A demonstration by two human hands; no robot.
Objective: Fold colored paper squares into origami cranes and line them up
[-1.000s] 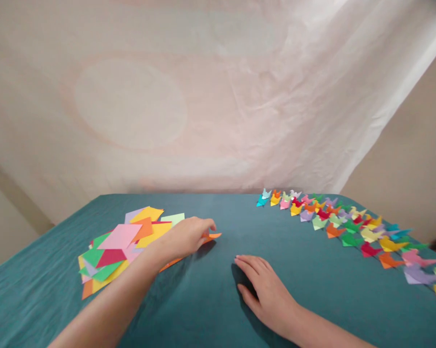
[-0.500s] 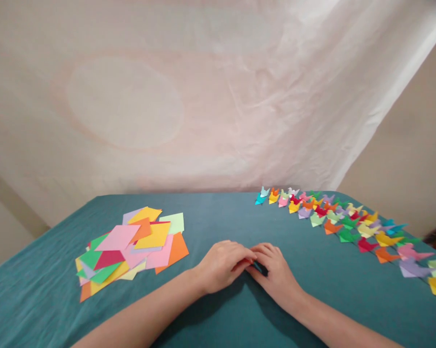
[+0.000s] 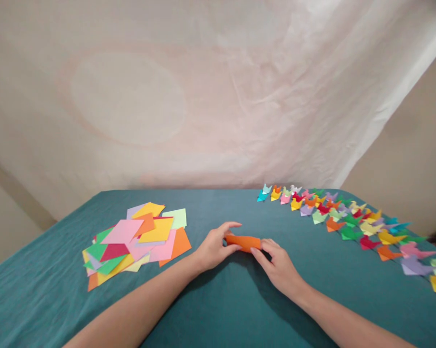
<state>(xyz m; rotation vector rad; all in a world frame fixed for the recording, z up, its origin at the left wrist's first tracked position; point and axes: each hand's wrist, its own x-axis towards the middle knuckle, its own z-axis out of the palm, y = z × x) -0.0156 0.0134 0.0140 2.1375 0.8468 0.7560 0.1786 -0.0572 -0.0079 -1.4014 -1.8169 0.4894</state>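
Observation:
An orange piece of folded paper (image 3: 244, 242) is held between both hands, low over the middle of the table. My left hand (image 3: 216, 247) grips its left end, thumb along the near side and index finger stretched out above. At the right end, my right hand (image 3: 275, 261) pinches the paper between thumb and fingers. The paper looks like a narrow strip; its exact folds cannot be made out.
To the left lies a loose pile of coloured paper squares (image 3: 152, 232). Several rows of small folded paper birds (image 3: 370, 227) run along the right side. A teal cloth (image 3: 218, 309) covers the table, and a pale curtain (image 3: 210, 96) hangs behind it.
My hands, which were closed together over the paper, have moved apart slightly and up. The orange paper now shows between them.

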